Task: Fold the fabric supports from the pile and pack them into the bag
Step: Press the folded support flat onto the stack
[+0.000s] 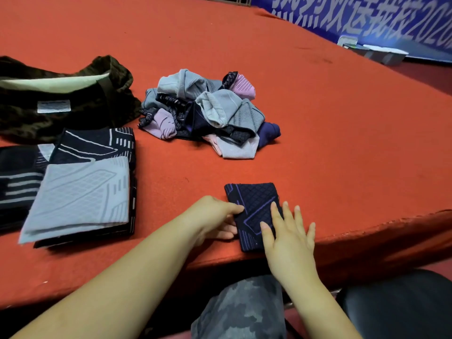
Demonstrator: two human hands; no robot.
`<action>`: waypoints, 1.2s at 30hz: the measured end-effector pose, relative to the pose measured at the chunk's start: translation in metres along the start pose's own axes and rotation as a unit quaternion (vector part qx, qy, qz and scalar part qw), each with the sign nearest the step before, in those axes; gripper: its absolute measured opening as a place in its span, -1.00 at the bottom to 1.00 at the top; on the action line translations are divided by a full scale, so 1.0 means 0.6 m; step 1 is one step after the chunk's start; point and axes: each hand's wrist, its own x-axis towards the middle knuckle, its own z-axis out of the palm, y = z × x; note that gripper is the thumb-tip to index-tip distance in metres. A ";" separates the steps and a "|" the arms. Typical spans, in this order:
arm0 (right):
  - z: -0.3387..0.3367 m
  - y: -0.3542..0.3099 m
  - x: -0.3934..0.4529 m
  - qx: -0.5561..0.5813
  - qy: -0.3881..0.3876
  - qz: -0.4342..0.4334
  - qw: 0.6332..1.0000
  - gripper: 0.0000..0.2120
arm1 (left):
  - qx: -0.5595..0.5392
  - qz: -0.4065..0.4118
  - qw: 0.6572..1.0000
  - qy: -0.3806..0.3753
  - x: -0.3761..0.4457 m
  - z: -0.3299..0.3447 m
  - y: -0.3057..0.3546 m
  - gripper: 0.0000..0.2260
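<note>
- A folded rectangular fabric support, dark navy knit with purple quilted diamond lines, lies between both hands at the near edge of a red felt-like table.
- The left hand touches its left edge, fingers loosely curled; whether it grips is unclear.
- The right hand lies flat on its right side, fingers straight and spread.
- Beyond the hands sits a rumpled pile of grey, pink and navy knit supports.
- Left of the hands: a flat stack of folded supports, grey on top.
- Far left, beyond the stack: a dark fuzzy bag, slumped open.
</note>
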 end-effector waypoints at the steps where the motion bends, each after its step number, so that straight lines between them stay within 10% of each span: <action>1: -0.002 -0.003 -0.001 -0.018 0.011 -0.012 1.000 -0.49 | -0.010 0.004 1.000 -0.006 -0.003 0.003 0.000 -0.90; 6: -0.032 -0.038 -0.015 0.209 -0.018 -0.069 0.975 -0.56 | -0.055 0.110 0.992 0.012 -0.013 0.017 -0.007 -0.90; 13: -0.068 -0.121 -0.007 0.620 0.023 0.065 0.781 -0.89 | -0.016 0.258 0.965 -0.038 -0.052 -0.003 0.015 -0.79; 17: -0.073 -0.170 0.003 0.702 0.002 0.126 0.701 -0.85 | 0.068 0.336 0.933 0.114 -0.074 -0.060 0.019 -0.76; 20: -0.085 -0.214 0.004 0.704 -0.049 0.084 0.704 -0.84 | -0.023 0.260 0.940 0.221 -0.087 -0.132 0.026 -0.76; 24: -0.105 -0.282 0.007 0.738 -0.148 0.039 0.657 -0.79 | -0.218 0.103 0.967 0.081 -0.121 -0.205 0.035 -0.72; 29: -0.105 -0.351 0.029 0.697 -0.195 0.006 0.690 -0.78 | -0.288 0.133 0.942 0.107 -0.148 -0.277 0.035 -0.80; 36: -0.039 -0.406 0.052 0.413 -0.087 -0.128 0.897 -0.80 | -0.022 0.201 0.926 0.319 -0.156 -0.362 0.014 -0.61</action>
